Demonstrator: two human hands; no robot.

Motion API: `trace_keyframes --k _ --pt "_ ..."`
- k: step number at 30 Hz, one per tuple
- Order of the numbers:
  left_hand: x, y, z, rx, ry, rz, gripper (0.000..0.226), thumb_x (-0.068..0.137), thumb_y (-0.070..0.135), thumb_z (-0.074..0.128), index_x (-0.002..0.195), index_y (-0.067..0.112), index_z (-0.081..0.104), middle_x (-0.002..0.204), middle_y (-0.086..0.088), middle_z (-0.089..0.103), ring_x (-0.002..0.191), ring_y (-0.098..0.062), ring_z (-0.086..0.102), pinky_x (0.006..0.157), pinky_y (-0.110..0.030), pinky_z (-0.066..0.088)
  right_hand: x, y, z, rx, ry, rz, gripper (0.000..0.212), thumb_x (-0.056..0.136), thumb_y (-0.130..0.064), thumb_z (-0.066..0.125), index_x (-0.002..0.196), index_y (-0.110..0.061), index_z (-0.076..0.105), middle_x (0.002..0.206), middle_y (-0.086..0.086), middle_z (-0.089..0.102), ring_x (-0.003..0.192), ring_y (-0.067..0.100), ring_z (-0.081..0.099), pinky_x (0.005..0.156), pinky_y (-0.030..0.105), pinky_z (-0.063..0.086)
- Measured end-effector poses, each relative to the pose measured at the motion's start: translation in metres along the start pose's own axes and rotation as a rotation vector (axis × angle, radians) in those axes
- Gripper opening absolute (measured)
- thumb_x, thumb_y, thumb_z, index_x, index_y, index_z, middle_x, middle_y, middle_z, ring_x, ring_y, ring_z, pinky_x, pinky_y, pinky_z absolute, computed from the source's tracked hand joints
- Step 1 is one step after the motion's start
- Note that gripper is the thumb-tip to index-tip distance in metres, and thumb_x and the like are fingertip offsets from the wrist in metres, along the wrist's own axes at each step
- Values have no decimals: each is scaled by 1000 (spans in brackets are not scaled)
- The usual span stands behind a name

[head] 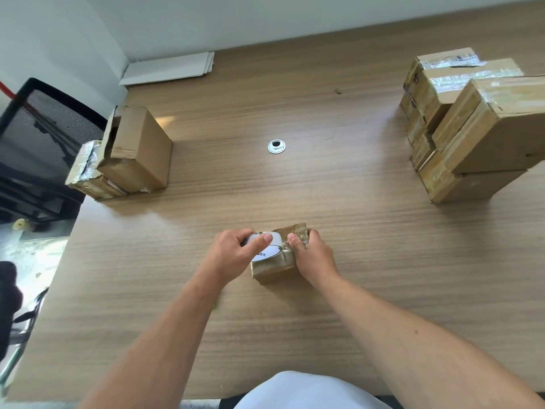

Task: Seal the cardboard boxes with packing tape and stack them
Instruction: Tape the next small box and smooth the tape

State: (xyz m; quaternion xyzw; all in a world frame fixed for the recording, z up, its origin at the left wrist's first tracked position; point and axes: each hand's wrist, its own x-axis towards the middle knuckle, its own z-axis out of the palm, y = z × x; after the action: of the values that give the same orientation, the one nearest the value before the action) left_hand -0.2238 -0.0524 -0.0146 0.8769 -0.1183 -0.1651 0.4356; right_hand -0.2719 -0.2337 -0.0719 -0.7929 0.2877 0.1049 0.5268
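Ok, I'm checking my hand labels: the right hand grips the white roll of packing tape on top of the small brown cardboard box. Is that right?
Not quite. The head view shows the left hand, not the right, gripping the white roll of packing tape on top of the small brown cardboard box. The right hand grips the box's end instead.

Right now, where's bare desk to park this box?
Widest bare patch: mid-desk around the cable grommet, between the open box and the sealed stack. Also bare: the near strip left and right of the small box. Crowded: right edge at the stack, left edge at the open box and taped box.
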Motion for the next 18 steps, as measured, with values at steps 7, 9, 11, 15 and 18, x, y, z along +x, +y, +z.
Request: trace_keyframes --k 7,9,11,15,18 --pt "-11 0 10 -413 -39 -42 50 81 56 62 67 9 50 66 -1 38 65 -16 38 59 -21 36 -3 -3 2 9 18 11 46 93 -46 67 125 -15 54 110 6 66 109 29 61 84 31 44" --pt "-14 -6 12 -425 -29 -57 51 81 54 64 65 7 49 65 -3 40 65 -16 40 62 -22 38 -1 -2 3 -5 23 18 41 94 -42 66 121 -13 55 112 9 68 109 32 62 82 32 45" --pt "-14 -9 10 -433 -1 -66 57 79 55 65 61 3 47 64 -8 38 65 -18 38 61 -25 37 -1 -2 2 -16 16 16 43 93 -46 66 118 -13 54 110 10 67 103 31 61 79 32 43" --pt "-13 -11 -1 -354 54 -85 49 77 56 67 54 18 45 60 -3 31 61 -18 29 59 -36 25 -1 1 3 -38 22 1 49 91 -52 66 117 -13 54 108 9 67 100 31 60 77 32 41" --pt "-14 -12 -8 -304 70 -72 45 74 57 66 50 24 46 57 6 27 55 -12 24 52 -30 20 -1 1 4 -24 25 -2 48 91 -52 67 116 -13 55 108 10 68 102 32 61 79 33 43"
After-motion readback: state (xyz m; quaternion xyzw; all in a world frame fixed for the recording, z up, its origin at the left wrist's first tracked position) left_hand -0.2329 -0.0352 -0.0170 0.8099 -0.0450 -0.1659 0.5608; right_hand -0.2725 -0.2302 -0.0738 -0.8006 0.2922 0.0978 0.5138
